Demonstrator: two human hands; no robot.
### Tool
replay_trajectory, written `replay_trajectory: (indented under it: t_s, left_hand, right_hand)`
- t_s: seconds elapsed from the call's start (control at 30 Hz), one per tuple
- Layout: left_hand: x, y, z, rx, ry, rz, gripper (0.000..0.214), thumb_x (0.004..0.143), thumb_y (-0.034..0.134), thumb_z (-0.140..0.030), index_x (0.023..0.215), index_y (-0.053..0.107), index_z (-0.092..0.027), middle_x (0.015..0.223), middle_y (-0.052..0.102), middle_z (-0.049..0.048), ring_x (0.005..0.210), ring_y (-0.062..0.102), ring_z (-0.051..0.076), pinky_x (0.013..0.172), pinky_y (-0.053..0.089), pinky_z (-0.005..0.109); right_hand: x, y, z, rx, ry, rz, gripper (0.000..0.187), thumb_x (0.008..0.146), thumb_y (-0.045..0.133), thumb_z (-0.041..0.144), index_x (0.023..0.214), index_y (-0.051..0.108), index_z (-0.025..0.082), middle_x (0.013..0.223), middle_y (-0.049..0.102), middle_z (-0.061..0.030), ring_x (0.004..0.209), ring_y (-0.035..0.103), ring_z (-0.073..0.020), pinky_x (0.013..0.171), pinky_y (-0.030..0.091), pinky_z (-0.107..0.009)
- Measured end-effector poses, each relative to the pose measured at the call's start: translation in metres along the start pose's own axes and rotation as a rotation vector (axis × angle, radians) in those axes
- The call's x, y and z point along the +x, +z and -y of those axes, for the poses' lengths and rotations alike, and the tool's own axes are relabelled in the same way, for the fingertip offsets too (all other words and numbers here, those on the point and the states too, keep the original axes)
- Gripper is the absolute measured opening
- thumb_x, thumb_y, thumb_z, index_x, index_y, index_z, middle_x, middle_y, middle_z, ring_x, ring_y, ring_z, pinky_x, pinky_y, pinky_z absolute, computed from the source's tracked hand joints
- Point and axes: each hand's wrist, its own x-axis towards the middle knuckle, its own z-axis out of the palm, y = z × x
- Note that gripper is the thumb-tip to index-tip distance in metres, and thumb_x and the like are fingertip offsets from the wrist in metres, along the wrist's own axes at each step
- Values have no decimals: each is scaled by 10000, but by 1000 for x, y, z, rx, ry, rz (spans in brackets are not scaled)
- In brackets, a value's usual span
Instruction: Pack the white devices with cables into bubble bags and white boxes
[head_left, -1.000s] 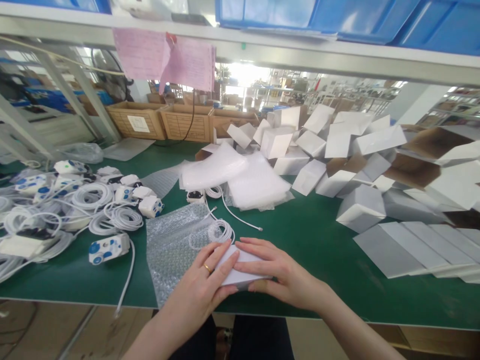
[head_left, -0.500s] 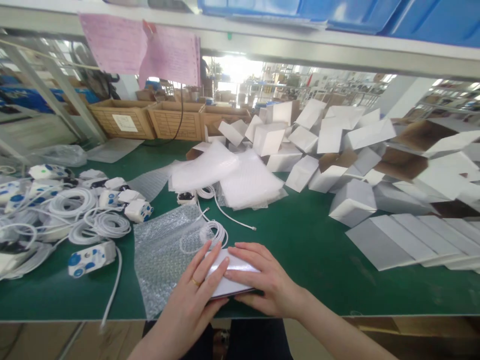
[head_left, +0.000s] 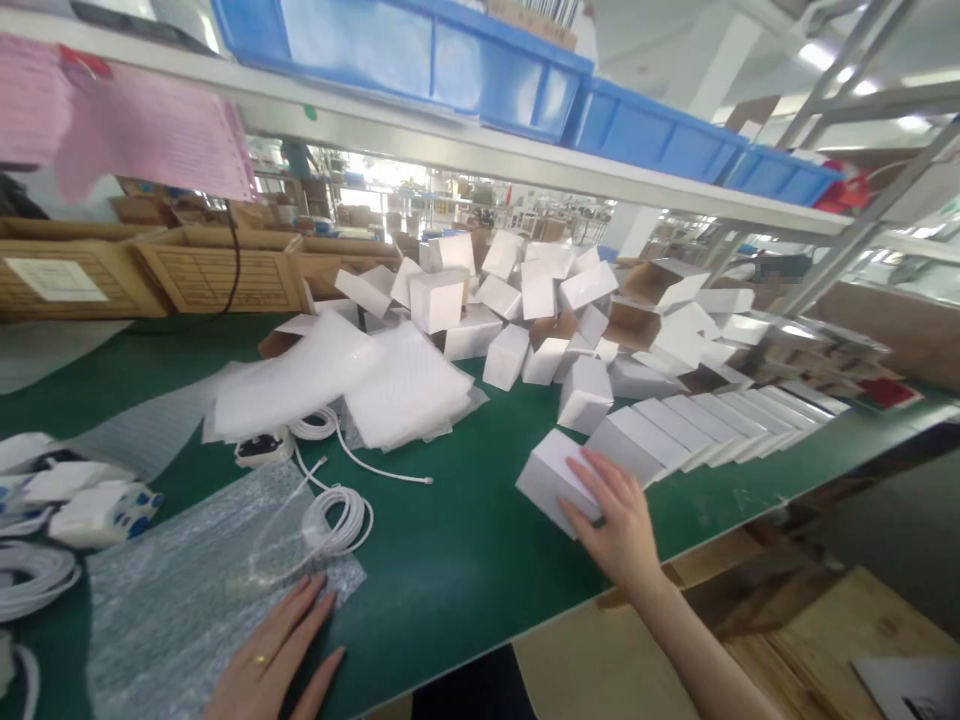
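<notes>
My right hand [head_left: 619,520] grips a closed white box [head_left: 556,478] at the near end of a row of similar white boxes [head_left: 697,428] on the green table. Its thumb and fingers lie on the box's sides. My left hand [head_left: 281,655] rests with fingers spread on the near edge of a bubble wrap bag [head_left: 187,590]. A coiled white cable [head_left: 337,522] lies on that bag, just beyond the fingertips. Farther back, a white device with a dark face [head_left: 262,447] and its own cable sits beside stacked foam sheets [head_left: 405,385].
Unfolded and open white boxes [head_left: 525,290] are heaped at the back. Cardboard cartons [head_left: 217,270] stand behind the table at left. Blue bins [head_left: 495,85] sit on the shelf above. White devices with blue spots [head_left: 105,512] and coiled cables crowd the left side.
The view has turned right. My right hand has carried the white box from in front of me to the row at right. My left hand has let go and come down on the bubble wrap.
</notes>
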Motion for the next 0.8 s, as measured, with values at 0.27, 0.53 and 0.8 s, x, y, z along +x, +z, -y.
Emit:
replay_trajectory:
  t_s: [0.27, 0.53, 0.8]
  left_hand:
    - [16, -12, -47, -132, -121, 90, 353, 1027, 515, -254, 1375, 560, -215, 1397, 610, 111, 1291, 598, 284, 1006, 594, 461]
    - [31, -14, -96, -559, -293, -37, 278, 940, 419, -45, 1080, 597, -205, 1109, 656, 83, 1051, 641, 212, 911, 588, 355]
    - [10, -88, -26, -197, -457, -287, 176, 999, 519, -126, 1090, 630, -226, 1079, 640, 51, 1005, 623, 188, 900, 516, 303]
  right_hand:
    - [12, 9, 14, -111, -67, -111, 269, 1013, 542, 314, 1171, 688, 152, 1329, 631, -193, 1290, 559, -402, 1112, 387, -626]
    - [-19, 71, 179, 622, -16, 414, 434, 974, 564, 352, 1385, 565, 210, 1239, 678, -118, 1109, 663, -279, 918, 579, -424]
    - [5, 80, 115, 636, 361, 421, 307, 769, 594, 472, 868, 767, 239, 837, 740, -99, 648, 681, -263, 595, 547, -394]
